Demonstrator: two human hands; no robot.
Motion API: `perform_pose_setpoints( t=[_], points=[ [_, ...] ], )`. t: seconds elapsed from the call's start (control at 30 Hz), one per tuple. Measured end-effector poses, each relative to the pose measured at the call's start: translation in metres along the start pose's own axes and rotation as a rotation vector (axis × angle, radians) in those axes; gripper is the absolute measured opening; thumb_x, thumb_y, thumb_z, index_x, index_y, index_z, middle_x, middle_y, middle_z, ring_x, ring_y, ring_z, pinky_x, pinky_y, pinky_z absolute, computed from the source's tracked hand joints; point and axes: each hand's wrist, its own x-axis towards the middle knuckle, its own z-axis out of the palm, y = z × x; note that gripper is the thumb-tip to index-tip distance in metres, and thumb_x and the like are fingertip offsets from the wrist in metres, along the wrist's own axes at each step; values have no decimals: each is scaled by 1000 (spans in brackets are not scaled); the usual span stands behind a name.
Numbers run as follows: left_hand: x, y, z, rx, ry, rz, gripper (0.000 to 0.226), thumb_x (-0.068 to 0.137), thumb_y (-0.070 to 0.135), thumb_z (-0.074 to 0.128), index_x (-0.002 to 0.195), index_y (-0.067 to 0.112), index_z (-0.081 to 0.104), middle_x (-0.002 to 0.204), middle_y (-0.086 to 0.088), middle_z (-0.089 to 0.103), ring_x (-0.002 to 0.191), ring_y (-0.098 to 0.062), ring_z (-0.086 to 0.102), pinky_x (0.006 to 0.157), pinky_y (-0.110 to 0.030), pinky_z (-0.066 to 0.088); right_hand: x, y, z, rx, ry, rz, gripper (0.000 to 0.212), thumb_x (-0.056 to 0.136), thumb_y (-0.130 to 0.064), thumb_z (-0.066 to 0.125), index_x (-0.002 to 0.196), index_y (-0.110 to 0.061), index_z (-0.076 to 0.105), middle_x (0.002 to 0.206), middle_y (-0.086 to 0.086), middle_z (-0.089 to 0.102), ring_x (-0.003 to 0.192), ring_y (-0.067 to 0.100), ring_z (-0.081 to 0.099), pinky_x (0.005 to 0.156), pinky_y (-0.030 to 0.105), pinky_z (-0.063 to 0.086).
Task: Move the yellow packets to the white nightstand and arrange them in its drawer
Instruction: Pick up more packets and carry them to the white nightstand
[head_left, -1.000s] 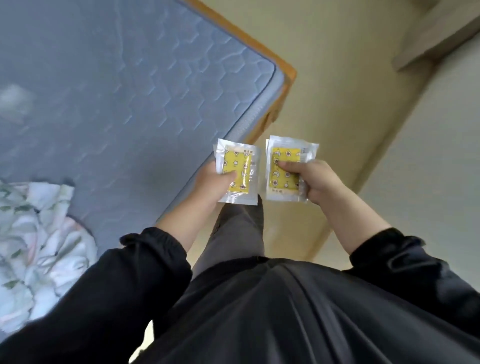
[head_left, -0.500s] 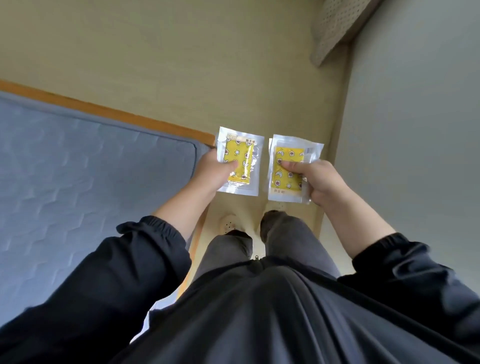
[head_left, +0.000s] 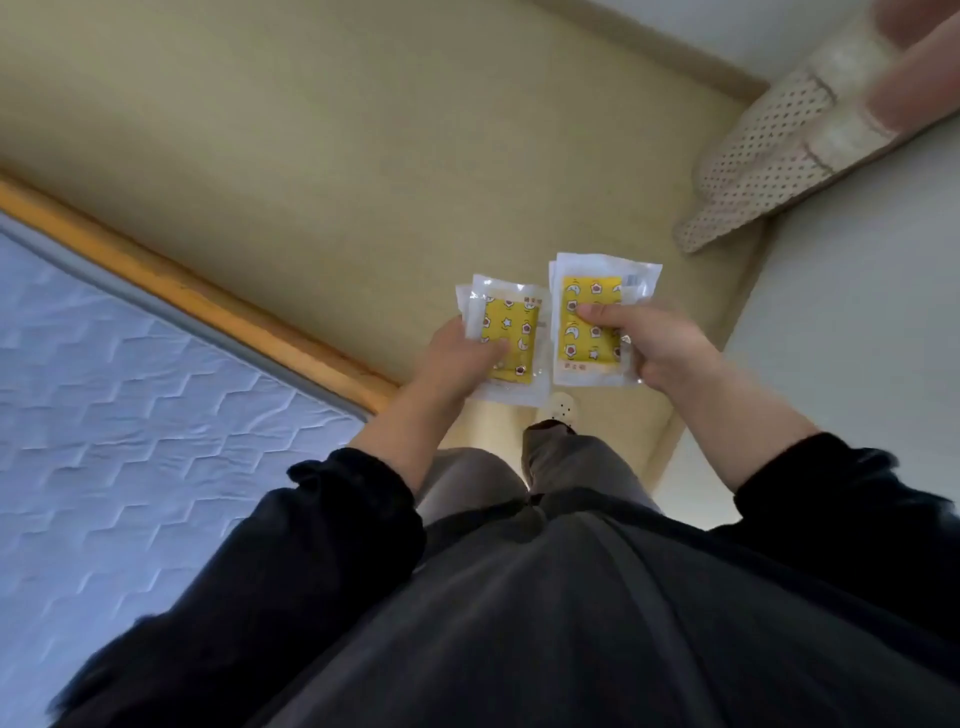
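Observation:
I hold yellow packets in clear wrappers in both hands, in front of my waist above the floor. My left hand (head_left: 460, 358) grips a small stack of packets (head_left: 511, 325), thumb on the top one. My right hand (head_left: 657, 343) grips a second stack of packets (head_left: 589, 312), thumb pressed on the yellow face. The two stacks sit side by side, nearly touching. The white nightstand and its drawer are not in view.
A blue-grey mattress (head_left: 130, 415) on a wooden bed frame (head_left: 208, 296) fills the left. Beige floor (head_left: 363, 156) stretches ahead. A pale wall (head_left: 857, 338) runs along the right, with a perforated cream object (head_left: 769, 156) leaning at the top right. My feet (head_left: 561, 410) show below the packets.
The view has swung round: the mattress has slid further to the left and down, and more floor shows ahead. Both hands keep their packets, held in the same way.

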Motion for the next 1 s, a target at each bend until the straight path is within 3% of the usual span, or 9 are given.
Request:
perform_pose_setpoints(
  t=[0.23,0.47,0.63,0.8,1.0],
  points=[
    [60,53,-42,-240,125,-86,27,78,11,73,103,12,62,105,-10,70,97,-27,68,91,-49,53,64,-96,60,-163,-135,44,14,76,3,72,82,-8,66,67,2,73,59,15,70,50,32,58],
    [123,97,-140,-420,194,-86,20,85,2,67,86,21,59,91,-1,69,84,-19,68,84,-37,55,125,-181,179,-320,-203,74,14,74,2,73,84,-7,68,75,6,73,63,19,71,56,40,60],
    [168,134,-245,-469,291,-113,20,85,5,68,100,15,59,105,-9,69,92,-23,68,85,-38,56,160,-241,292,-424,-244,99,13,74,1,74,83,-5,67,72,7,73,62,21,71,52,38,58],
    [196,168,-335,-539,378,-124,29,82,5,71,108,11,59,105,-8,69,94,-23,68,86,-39,55,182,-292,400,-516,-332,116,17,74,-1,75,88,-5,67,77,8,74,65,23,72,52,37,57],
    [255,205,-432,-640,462,-158,36,79,3,73,112,7,60,106,-9,70,95,-24,69,89,-44,55,236,-357,523,-663,-406,80,25,69,-4,79,91,-6,68,85,10,74,75,26,73,65,42,58]
  ],
)
